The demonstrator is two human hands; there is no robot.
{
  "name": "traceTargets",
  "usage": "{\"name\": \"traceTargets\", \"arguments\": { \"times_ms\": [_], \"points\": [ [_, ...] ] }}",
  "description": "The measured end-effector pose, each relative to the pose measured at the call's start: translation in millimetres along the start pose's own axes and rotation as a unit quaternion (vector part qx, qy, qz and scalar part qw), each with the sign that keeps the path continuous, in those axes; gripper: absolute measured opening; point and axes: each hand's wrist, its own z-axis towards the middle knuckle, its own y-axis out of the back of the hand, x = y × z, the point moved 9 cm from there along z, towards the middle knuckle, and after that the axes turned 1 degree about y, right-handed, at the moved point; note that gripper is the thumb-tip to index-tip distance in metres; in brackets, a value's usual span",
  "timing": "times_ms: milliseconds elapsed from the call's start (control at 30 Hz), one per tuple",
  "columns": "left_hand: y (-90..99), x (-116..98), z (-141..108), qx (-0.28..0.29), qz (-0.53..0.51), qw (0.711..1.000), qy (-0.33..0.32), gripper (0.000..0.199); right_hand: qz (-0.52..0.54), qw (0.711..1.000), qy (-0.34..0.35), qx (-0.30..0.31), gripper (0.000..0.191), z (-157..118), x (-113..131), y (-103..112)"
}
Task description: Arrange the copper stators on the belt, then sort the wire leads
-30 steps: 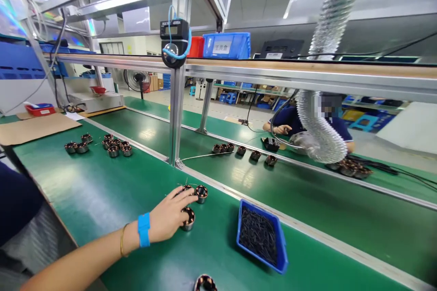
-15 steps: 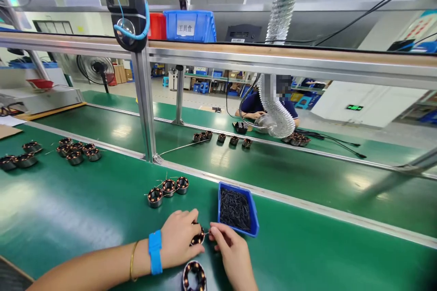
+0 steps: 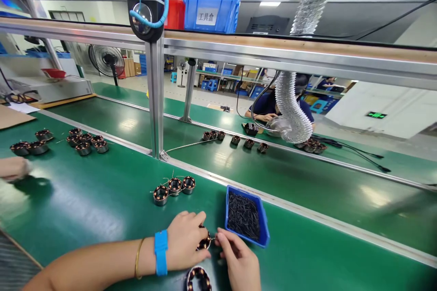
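Observation:
My left hand [image 3: 184, 241], with a blue wrist strap and a thin bangle, is closed round a motor stator [image 3: 205, 242] with copper windings, which it partly covers. At the stator's right side, the fingertips of my right hand [image 3: 241, 259] pinch a thin wire lead [image 3: 213, 238]. The very tip of the lead is hidden by the fingers. A second stator [image 3: 198, 271] lies just below my left hand, cut off by the frame edge. Right behind my right hand stands a blue bin [image 3: 265, 232] holding many short black tubes [image 3: 243, 215].
Three stators [image 3: 175, 186] with loose wires sit beyond my left hand. More stators [image 3: 83, 146] are grouped at the left, where another person's hand [image 3: 13, 169] reaches in. A metal post [image 3: 156, 100] and rail rise behind. Another person works opposite, beside a flexible duct [image 3: 290, 109].
The view has shifted, so the bench things appear farther right. Another person's hand has come in at the left edge. My hands keep the same hold on the stator and its wire.

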Motion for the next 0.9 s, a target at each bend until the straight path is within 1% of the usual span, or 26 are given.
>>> {"name": "traceTargets", "arguments": {
  "times_ms": [100, 200, 333, 367, 433, 500, 533, 567, 633, 700, 733, 800, 833, 867, 900],
  "points": [
    [0.1, -0.6, -0.8, -0.002, -0.002, 1.000, 0.000, 0.034, -0.008, 0.999, 0.020, 0.035, 0.065, -0.3, 2.7, -8.0],
    [-0.4, -0.6, -2.0, -0.002, 0.004, 1.000, 0.004, 0.034, -0.018, 0.997, 0.044, 0.059, 0.060, -0.4, 3.4, -9.6],
    [-2.8, -0.6, -3.7, -0.015, 0.008, 1.000, 0.008, 0.035, -0.003, 0.993, 0.056, 0.106, 0.051, -8.9, -9.2, -12.2],
    [-3.5, -0.6, -4.2, -0.019, 0.008, 1.000, 0.011, 0.034, 0.006, 0.992, 0.066, 0.108, 0.048, -13.5, -13.3, -13.7],
    [-4.7, -1.2, -5.1, -0.023, 0.010, 1.000, 0.016, 0.031, 0.022, 0.991, 0.108, 0.082, 0.042, -24.6, -19.1, -15.2],
    [-4.3, -1.4, -5.9, -0.022, 0.014, 0.999, 0.020, 0.027, 0.024, 0.984, 0.172, 0.044, 0.037, -37.3, -20.5, -17.0],
    [-3.7, -0.6, -6.1, -0.020, 0.015, 0.999, 0.024, 0.026, 0.017, 0.978, 0.204, 0.033, 0.036, -43.0, -19.8, -18.6],
    [-3.0, 0.8, -6.1, -0.018, 0.015, 0.999, 0.028, 0.026, 0.004, 0.972, 0.232, 0.038, 0.036, -47.4, -18.0, -21.7],
    [-1.3, 5.0, -6.0, -0.017, 0.012, 0.999, 0.037, 0.025, -0.040, 0.957, 0.275, 0.084, 0.038, -50.4, -11.0, -27.8],
    [-0.6, 8.5, -6.8, -0.019, -0.001, 0.999, 0.041, 0.027, -0.098, 0.943, 0.298, 0.115, 0.039, -43.2, 1.3, -23.3],
    [-1.0, 9.5, -8.3, -0.019, -0.010, 0.999, 0.042, 0.030, -0.131, 0.937, 0.306, 0.106, 0.038, -35.3, 10.5, -14.9],
    [-2.3, 9.7, -14.0, -0.016, -0.026, 0.999, 0.045, 0.037, -0.208, 0.925, 0.316, 0.030, 0.036, -12.9, 34.8, 11.0],
    [-2.4, 9.3, -18.0, -0.011, -0.033, 0.998, 0.047, 0.041, -0.257, 0.909, 0.328, -0.017, 0.035, -1.6, 49.6, 23.1],
    [-1.4, 8.8, -22.0, -0.006, -0.038, 0.998, 0.048, 0.045, -0.322, 0.884, 0.336, -0.046, 0.033, 10.2, 62.6, 29.5],
    [1.3, 8.3, -25.3, -0.001, -0.046, 0.998, 0.045, 0.046, -0.399, 0.851, 0.338, -0.052, 0.032, 22.5, 72.3, 29.7]
  ]
}}
